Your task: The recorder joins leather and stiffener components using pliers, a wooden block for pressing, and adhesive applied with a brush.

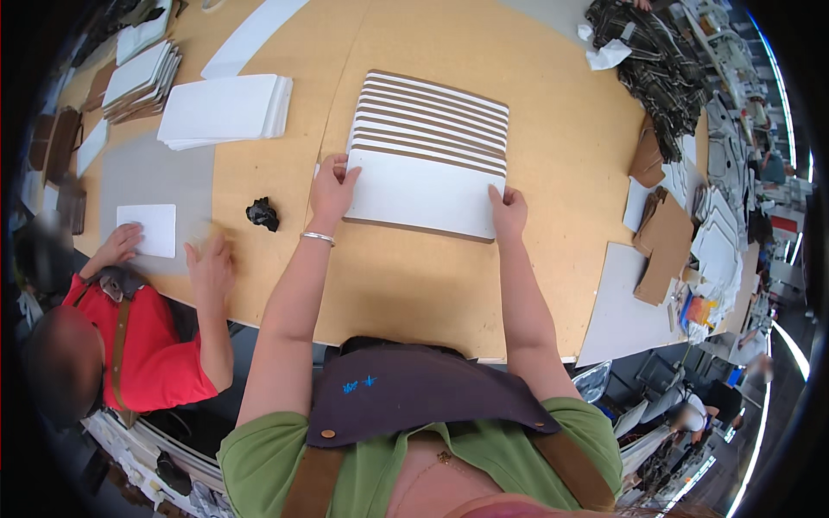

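Note:
A fanned stack of white rectangular panels with brown edges (423,190) lies on the table in front of me. The panels overlap in steps, so the farther ones show only as narrow white and brown stripes, and the nearest shows its broad white face. My left hand (332,188) grips the stack's left edge, thumb on top and the other fingers partly hidden at the side. On the right edge, near the closest corner, my right hand (509,211) pinches the front panel with its thumb on the white face. A crumpled black thing (262,214) sits left of my left hand.
Wooden table (414,268). A pile of white sheets (220,108) lies far left, with more brown-and-white stacks (142,78) beyond. Close on my left, a co-worker in red (164,345) handles a white sheet (157,231). Brown pieces (665,237) and dark shiny material (656,78) lie right.

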Demonstrator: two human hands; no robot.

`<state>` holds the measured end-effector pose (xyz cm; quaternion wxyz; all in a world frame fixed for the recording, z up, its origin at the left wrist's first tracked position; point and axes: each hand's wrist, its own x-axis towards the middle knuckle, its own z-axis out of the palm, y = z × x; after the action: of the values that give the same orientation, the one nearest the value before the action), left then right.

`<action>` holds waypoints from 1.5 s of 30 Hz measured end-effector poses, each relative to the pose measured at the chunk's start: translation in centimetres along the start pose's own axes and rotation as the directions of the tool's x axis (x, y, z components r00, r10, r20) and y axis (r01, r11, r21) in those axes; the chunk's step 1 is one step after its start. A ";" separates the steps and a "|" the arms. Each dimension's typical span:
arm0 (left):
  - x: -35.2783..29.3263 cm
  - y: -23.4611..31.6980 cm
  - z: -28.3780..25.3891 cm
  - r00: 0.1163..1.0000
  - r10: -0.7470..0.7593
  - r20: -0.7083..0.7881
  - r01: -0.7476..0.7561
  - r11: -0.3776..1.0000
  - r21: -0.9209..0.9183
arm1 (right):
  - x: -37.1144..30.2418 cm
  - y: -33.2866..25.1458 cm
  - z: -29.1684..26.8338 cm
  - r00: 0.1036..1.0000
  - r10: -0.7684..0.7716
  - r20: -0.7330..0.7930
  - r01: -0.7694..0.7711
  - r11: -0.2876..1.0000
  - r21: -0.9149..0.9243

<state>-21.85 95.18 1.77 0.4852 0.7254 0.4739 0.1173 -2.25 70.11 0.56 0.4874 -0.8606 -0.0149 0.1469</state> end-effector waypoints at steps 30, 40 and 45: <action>-1.5 0.4 0.1 0.942 0.272 -0.197 -0.205 0.931 0.303 | -0.7 -2.0 0.5 0.995 -0.101 0.011 0.095 0.886 -0.453; -17.1 0.7 5.0 0.918 0.366 0.156 -0.397 0.822 0.408 | -5.8 2.4 -5.4 0.992 -0.123 0.016 0.124 0.981 -0.149; -19.6 -1.6 8.0 0.820 0.563 0.103 -0.479 0.577 0.662 | -8.1 2.4 -12.6 0.988 -0.045 0.147 0.058 0.995 -0.085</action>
<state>-27.98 74.81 2.11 0.1104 0.9467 0.2768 0.1219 -6.91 57.00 6.51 0.4500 -0.8678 -0.0790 0.1956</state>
